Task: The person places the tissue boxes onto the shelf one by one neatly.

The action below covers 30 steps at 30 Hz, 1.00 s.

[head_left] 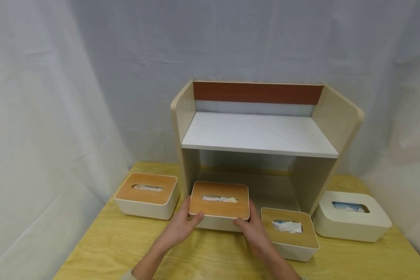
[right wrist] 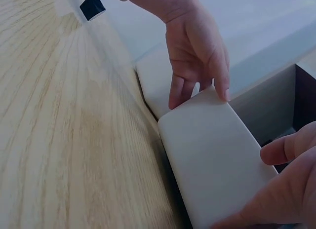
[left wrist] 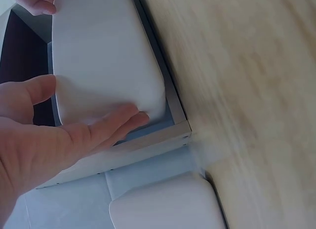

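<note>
1. Pale drapes [head_left: 143, 58] hang behind a wood-grain table [head_left: 203, 258].
2. One brown-lidded tissue box [head_left: 219, 210] is held between left hand [head_left: 181, 226] and right hand [head_left: 254, 229], at the lower front of a shelf unit [head_left: 259, 132].
3. Both clasp its opposite sides (thumbs at the near edge).
4. Another brown-lidded box [head_left: 147, 197] sits left; a tan-lidded box [head_left: 290, 239] and a cream box [head_left: 353, 219], right.

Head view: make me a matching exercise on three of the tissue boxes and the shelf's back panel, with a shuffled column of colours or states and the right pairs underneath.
Things
1. Leftmost tissue box
2. Second tissue box from the left
3. Rightmost tissue box
4. Shelf's back panel

Colours or states
A. Off-white all over, lid included
B. Held between the left hand and the right hand
C. Reddish-brown
D. Orange-brown lid, touched by neither hand

Pairs: 1-D, 2-B, 3-A, 4-C
</note>
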Motion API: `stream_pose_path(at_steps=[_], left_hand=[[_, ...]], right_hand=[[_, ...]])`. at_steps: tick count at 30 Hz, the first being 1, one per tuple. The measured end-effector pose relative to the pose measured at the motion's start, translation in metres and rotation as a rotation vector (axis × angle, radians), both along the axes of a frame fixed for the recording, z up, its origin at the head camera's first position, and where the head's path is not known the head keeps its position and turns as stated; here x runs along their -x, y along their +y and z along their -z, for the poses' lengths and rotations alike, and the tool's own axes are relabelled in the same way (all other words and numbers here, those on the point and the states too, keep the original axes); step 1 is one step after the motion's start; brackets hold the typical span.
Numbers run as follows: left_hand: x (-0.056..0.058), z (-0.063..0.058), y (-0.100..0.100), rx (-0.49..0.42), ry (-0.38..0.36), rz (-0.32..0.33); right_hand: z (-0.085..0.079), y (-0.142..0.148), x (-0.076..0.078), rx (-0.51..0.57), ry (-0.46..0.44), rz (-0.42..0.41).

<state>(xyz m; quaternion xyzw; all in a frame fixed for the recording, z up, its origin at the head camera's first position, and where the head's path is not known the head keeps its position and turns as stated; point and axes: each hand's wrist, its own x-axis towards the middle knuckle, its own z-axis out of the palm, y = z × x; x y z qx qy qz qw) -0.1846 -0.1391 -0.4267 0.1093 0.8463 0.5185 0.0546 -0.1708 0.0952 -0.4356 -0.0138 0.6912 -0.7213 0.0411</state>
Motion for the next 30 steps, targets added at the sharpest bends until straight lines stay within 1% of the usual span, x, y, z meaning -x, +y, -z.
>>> stream_pose_path(at_steps=[2,5,9,11,14,16,19,22,24,28,30], left_hand=[[-0.001,0.001,0.000,-0.010,0.000,-0.004],[-0.002,0.003,-0.001,-0.023,0.020,-0.013],[-0.002,0.005,-0.001,-0.040,0.058,-0.027],[-0.002,0.005,-0.001,-0.063,0.076,-0.026],[-0.003,0.006,0.001,-0.105,0.091,-0.020],[-0.006,0.007,0.002,-0.112,0.097,-0.030],[-0.012,0.005,0.004,-0.051,0.103,-0.065],[-0.017,0.002,0.005,0.021,0.108,-0.081],[-0.018,0.002,0.006,0.035,0.111,-0.082],[-0.020,0.002,0.010,-0.033,0.099,-0.098],[-0.022,0.002,0.012,-0.093,0.086,-0.105]], right_hand=[[0.000,-0.001,-0.001,-0.008,0.008,0.007],[-0.001,-0.003,-0.002,-0.012,0.021,0.019],[-0.001,-0.006,-0.002,0.014,0.037,0.045],[-0.001,-0.007,-0.002,0.023,0.049,0.051],[-0.002,-0.007,-0.004,0.002,0.048,0.048],[-0.003,-0.007,-0.008,-0.014,0.033,0.038],[-0.004,-0.006,-0.014,-0.050,0.012,0.051],[-0.004,-0.005,-0.017,-0.073,0.010,0.074],[-0.004,-0.005,-0.018,-0.073,0.017,0.081],[-0.002,-0.005,-0.017,-0.042,0.015,0.077],[-0.002,-0.006,-0.017,-0.023,0.015,0.096]])
